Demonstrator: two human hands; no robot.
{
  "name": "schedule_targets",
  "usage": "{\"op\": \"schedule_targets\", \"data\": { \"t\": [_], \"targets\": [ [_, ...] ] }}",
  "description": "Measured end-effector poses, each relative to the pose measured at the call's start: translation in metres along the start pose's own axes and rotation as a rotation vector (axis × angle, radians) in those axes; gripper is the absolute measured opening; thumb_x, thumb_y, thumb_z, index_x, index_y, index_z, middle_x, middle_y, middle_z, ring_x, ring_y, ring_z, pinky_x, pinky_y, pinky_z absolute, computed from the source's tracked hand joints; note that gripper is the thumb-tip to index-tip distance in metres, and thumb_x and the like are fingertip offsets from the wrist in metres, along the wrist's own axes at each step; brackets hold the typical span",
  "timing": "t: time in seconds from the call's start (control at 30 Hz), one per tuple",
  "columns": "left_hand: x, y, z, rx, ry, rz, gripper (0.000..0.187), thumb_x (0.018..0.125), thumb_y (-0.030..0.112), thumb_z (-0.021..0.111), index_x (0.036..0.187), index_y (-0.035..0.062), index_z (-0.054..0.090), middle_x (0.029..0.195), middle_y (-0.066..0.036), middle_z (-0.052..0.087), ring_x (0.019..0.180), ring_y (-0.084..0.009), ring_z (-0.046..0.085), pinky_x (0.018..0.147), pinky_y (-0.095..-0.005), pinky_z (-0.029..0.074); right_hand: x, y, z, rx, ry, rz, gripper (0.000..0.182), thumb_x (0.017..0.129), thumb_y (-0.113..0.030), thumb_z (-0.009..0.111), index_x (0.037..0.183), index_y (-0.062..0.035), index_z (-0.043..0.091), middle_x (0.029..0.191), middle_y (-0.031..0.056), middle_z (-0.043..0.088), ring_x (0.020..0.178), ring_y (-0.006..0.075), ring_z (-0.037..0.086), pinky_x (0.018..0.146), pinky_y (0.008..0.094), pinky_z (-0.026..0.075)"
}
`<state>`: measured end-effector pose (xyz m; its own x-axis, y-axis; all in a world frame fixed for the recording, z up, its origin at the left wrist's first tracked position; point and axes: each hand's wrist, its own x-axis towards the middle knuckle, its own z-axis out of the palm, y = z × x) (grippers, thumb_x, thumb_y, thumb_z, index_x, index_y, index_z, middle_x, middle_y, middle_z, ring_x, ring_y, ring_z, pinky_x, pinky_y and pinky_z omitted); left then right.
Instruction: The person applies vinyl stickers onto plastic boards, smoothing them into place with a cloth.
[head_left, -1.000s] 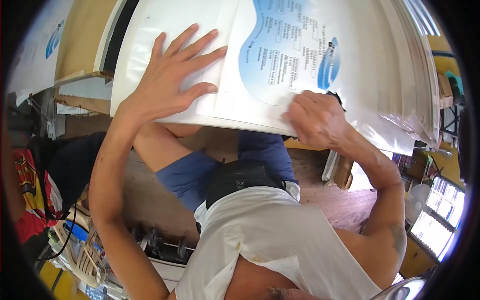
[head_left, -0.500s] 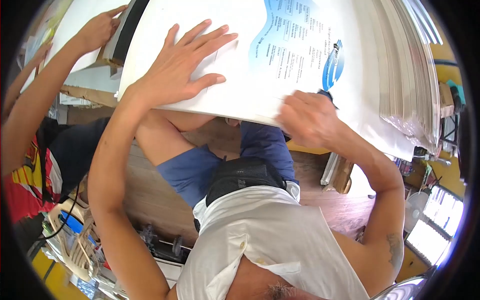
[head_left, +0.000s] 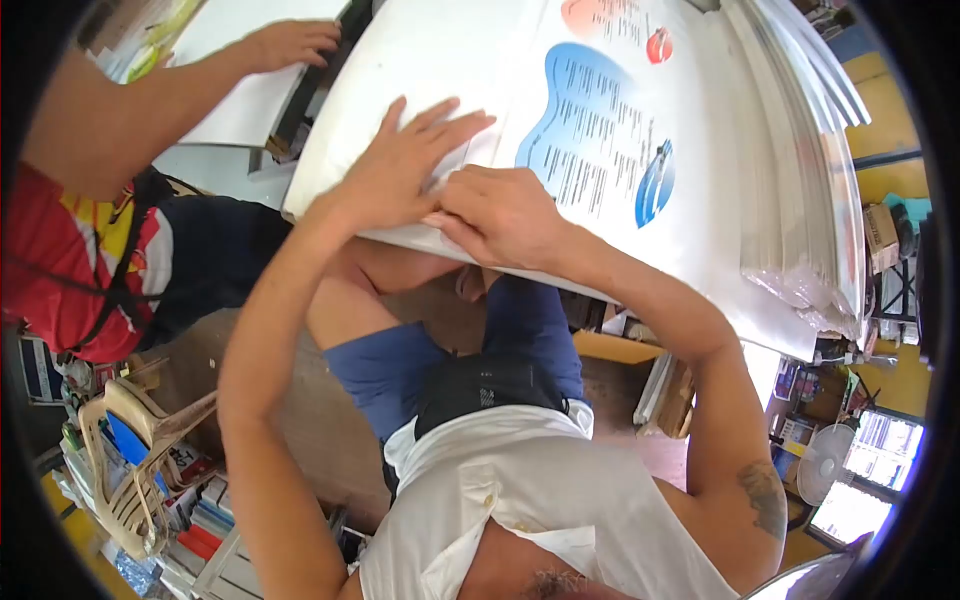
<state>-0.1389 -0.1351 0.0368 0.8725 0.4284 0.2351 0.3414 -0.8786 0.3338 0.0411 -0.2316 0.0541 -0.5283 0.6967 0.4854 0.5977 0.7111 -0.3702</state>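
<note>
My left hand lies on the white sheet with its fingers spread. Beside it, my right hand is closed at the sheet's near edge, its fingertips close to my left palm. What those fingertips grip, if anything, is too small to make out. Right of my hands, the sheet carries a blue printed shape with lines of text and a blue oval. A red printed oval shows farther away.
At the left, a co-worker's hand rests by the dark edge of another white board. Stacked boards in plastic stand at the right. A beige plastic chair and a white fan are lower down.
My right hand has moved left, from near the blue oval to beside my left hand. The view has shifted, and the red print has come into sight. The co-worker's fingers have spread.
</note>
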Motion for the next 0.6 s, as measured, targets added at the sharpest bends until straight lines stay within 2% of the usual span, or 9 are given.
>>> {"op": "schedule_targets", "data": {
  "t": [0.03,0.1,0.13,0.23,0.37,0.4,0.47,0.57,0.6],
  "targets": [
    [-0.005,0.007,-0.001,-0.048,0.065,-0.021,0.078,0.084,0.032,0.072,0.154,0.0160,0.041,0.156,-0.008,0.045,0.148,-0.0339,0.034,0.119,-0.0653,0.017,-0.007,0.001,-0.004,0.084,0.009,0.175,0.016,0.092,-0.021,0.066,0.087,-0.0061,0.064,0.081,0.0123,0.066,0.074,0.0273,0.068,0.060,0.0400,0.053],
    [-0.015,0.033,0.006,0.119,0.228,-0.111,0.070,0.084,0.032,0.076,0.147,0.0134,0.050,0.149,-0.009,0.052,0.141,-0.0331,0.044,0.116,-0.0630,0.025,-0.022,0.010,-0.019,0.252,0.037,0.524,0.020,0.095,-0.024,0.067,0.086,-0.0064,0.065,0.077,0.0139,0.064,0.069,0.0291,0.067,0.057,0.0412,0.051],
    [-0.024,0.048,0.009,0.128,0.312,-0.066,0.060,0.084,0.031,0.075,0.139,0.0130,0.056,0.145,-0.008,0.055,0.137,-0.0317,0.048,0.115,-0.0623,0.029,-0.022,0.013,-0.028,0.274,0.142,0.562,0.022,0.093,-0.021,0.070,0.081,-0.0041,0.063,0.071,0.0158,0.062,0.061,0.0321,0.064,0.054,0.0422,0.049],
    [-0.055,0.091,0.035,0.103,0.425,0.032,0.036,0.086,0.031,0.074,0.117,0.0122,0.070,0.130,-0.005,0.064,0.125,-0.0291,0.057,0.108,-0.0594,0.040,-0.029,0.027,-0.044,-0.039,0.134,0.509,0.023,0.094,-0.018,0.070,0.081,-0.0005,0.061,0.069,0.0151,0.059,0.057,0.0264,0.058,0.056,0.0357,0.047],
    [-0.060,0.080,0.079,0.277,0.536,0.131,0.022,0.089,0.026,0.071,0.107,0.0136,0.071,0.120,-0.003,0.067,0.116,-0.0254,0.061,0.103,-0.0539,0.046,-0.031,0.009,-0.020,-0.248,-0.003,0.197,0.022,0.085,-0.020,0.072,0.080,-0.0053,0.057,0.076,0.0083,0.055,0.067,0.0278,0.060,0.056,0.0419,0.049],
    [-0.060,0.073,0.086,0.295,0.584,0.169,0.018,0.090,0.024,0.070,0.105,0.0143,0.071,0.118,-0.002,0.068,0.114,-0.0245,0.062,0.102,-0.0522,0.046,-0.025,0.000,-0.023,-0.274,-0.082,0.133,0.021,0.079,-0.018,0.073,0.084,-0.0062,0.056,0.079,0.0073,0.053,0.069,0.0258,0.060,0.055,0.0401,0.050],
    [-0.054,0.065,0.096,0.330,0.701,0.206,0.007,0.089,0.020,0.070,0.096,0.0171,0.069,0.115,0.001,0.068,0.111,-0.0217,0.063,0.099,-0.0471,0.047,-0.022,0.006,-0.023,-0.209,-0.157,0.170,0.021,0.076,-0.016,0.071,0.084,-0.0059,0.055,0.079,0.0068,0.053,0.070,0.0256,0.060,0.055,0.0398,0.051],
    [-0.051,0.063,0.104,0.338,0.749,0.199,0.009,0.090,0.025,0.071,0.096,0.0183,0.068,0.114,0.002,0.067,0.112,-0.0213,0.063,0.098,-0.0468,0.047,-0.014,0.034,-0.017,-0.234,-0.242,0.199,0.020,0.075,-0.016,0.069,0.089,-0.0084,0.057,0.080,0.0059,0.056,0.074,0.0255,0.064,0.054,0.0391,0.053],
    [-0.053,0.060,0.106,0.394,0.728,0.218,0.020,0.088,0.034,0.074,0.100,0.0186,0.067,0.119,0.004,0.066,0.113,-0.0215,0.063,0.101,-0.0473,0.045,-0.021,0.037,-0.010,-0.209,-0.256,0.227,0.020,0.075,-0.016,0.069,0.089,-0.0084,0.057,0.080,0.0059,0.056,0.074,0.0255,0.064,0.054,0.0391,0.053]
  ]
}}
